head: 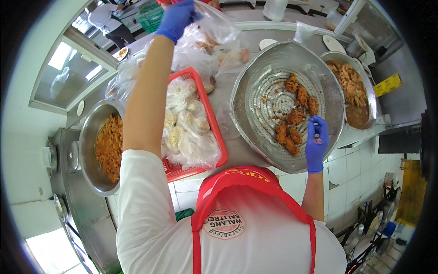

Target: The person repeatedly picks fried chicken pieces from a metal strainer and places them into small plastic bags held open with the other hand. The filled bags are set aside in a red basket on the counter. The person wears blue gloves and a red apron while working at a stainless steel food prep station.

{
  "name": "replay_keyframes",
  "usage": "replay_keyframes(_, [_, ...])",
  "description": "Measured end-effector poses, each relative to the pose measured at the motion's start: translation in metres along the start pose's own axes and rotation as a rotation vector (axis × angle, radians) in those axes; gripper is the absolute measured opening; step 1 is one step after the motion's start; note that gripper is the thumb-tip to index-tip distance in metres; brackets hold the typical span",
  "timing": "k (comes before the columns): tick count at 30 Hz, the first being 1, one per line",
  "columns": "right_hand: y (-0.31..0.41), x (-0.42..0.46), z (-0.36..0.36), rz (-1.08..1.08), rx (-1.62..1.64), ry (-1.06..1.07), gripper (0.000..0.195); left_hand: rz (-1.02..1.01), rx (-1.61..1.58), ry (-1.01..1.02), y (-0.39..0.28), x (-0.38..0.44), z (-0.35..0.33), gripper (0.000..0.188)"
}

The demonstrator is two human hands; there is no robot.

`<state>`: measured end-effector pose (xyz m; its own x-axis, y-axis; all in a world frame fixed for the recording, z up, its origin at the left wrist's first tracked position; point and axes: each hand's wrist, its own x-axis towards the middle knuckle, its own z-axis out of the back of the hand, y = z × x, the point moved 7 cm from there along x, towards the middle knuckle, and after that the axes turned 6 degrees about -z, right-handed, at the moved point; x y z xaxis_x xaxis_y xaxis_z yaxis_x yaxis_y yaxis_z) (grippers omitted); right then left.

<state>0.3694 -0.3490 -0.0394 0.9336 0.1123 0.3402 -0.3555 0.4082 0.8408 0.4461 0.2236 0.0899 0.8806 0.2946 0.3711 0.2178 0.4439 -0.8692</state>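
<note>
My left hand [177,20], in a blue glove, reaches far across the table. Its fingers are closed on a clear plastic bag [217,24]. More filled clear bags [195,58] lie beneath it. My right hand [317,138], also gloved in blue, is at the near right side of a large perforated metal strainer pan [253,140]. Its fingers are curled; a small pinkish spot shows at the palm, and whether it grips anything cannot be made out. Several pieces of browned fried chicken [296,117] lie with crumbs on the strainer's bottom, just left of that hand.
A red plastic basket [214,137] of bagged pale food stands under my left arm. Left of it is a steel bowl [87,147] of orange-brown food. A metal pan [371,99] of meat in brown liquid stands right. A person in red is partly visible beyond; another person [106,19] stands farther left.
</note>
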Motion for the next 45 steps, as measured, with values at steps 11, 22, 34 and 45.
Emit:
replay_keyframes(11, [-0.023, -0.001, -0.003, 0.069, -0.074, 0.158, 0.017, 0.361, 0.199, 0.298, 0.035, -0.301, -0.043, 0.052])
replay_keyframes(22, [0.128, -0.114, -0.186, 0.403, -0.025, 1.2, 0.055, 0.579, 0.295, -0.43, 0.032, -0.49, -0.055, 0.021])
replay_keyframes(34, [0.147, -0.133, -0.276, 0.03, 0.362, 1.147, 0.081, 0.499, -0.261, -0.45, -0.059, -0.414, -0.032, 0.017])
replay_keyframes(45, [0.124, -0.097, -0.212, 0.176, 0.183, 1.05, 0.016, 0.512, -1.132, -0.587, 0.003, -0.449, -0.033, 0.029])
